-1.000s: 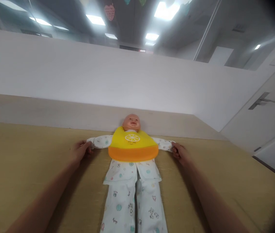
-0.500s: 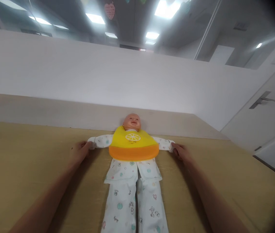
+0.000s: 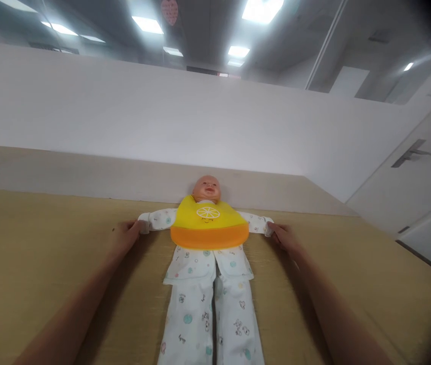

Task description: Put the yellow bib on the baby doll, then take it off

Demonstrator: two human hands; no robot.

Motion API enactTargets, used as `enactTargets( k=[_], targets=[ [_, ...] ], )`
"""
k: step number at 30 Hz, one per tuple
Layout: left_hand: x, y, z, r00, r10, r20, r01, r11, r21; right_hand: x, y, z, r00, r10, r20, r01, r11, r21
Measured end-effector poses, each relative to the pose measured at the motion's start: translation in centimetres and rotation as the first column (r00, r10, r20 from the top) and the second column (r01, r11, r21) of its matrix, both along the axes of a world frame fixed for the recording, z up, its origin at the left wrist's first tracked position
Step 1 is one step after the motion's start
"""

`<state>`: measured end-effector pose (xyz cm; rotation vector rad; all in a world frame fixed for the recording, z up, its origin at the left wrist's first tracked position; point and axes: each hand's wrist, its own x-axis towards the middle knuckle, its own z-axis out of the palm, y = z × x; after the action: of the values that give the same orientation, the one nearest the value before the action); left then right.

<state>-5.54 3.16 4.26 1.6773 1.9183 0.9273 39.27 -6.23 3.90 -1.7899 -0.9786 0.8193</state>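
A baby doll (image 3: 206, 188) lies face up on the wooden table, its arms stretched out to both sides. It wears a white printed top (image 3: 194, 262) and matching trousers (image 3: 188, 318). Over its chest lies a yellow bib (image 3: 200, 215) with a white citrus-slice print and an orange catch pocket (image 3: 209, 238). My left hand (image 3: 129, 234) is closed on the cuff of the sleeve (image 3: 160, 220) at the left of the picture. The cuff of the other sleeve (image 3: 255, 223) is pinched in my right hand (image 3: 281, 236). The trouser ends run out of the picture at the bottom.
The wooden tabletop (image 3: 48, 253) meets a pale grey strip (image 3: 86, 177) behind the doll. Beyond it rises a white wall (image 3: 162, 116) with glass above. A door with a metal handle (image 3: 408, 153) stands at the right.
The doll and both hands appear very slightly higher in the picture, as the view has tilted a little. Both hands keep hold of the sleeve cuffs.
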Motion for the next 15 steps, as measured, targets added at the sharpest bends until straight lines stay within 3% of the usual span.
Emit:
enactTargets(
  k=[7,11,15],
  targets=[
    [0.1,-0.3,0.0,1.000,0.006,-0.014,-0.006,1.000,0.008,-1.0,-0.3,1.0,0.991,-0.007,0.137,0.020,0.995,-0.096],
    [0.0,-0.1,0.2,1.000,0.012,-0.023,-0.012,1.000,-0.004,-0.5,0.0,0.3,0.951,0.019,0.309,0.011,0.995,-0.095],
    [0.0,-0.1,0.0,0.995,0.086,-0.046,-0.081,0.992,0.096,0.4,0.7,-0.9,0.857,-0.080,0.509,0.105,0.994,-0.022]
  ],
)
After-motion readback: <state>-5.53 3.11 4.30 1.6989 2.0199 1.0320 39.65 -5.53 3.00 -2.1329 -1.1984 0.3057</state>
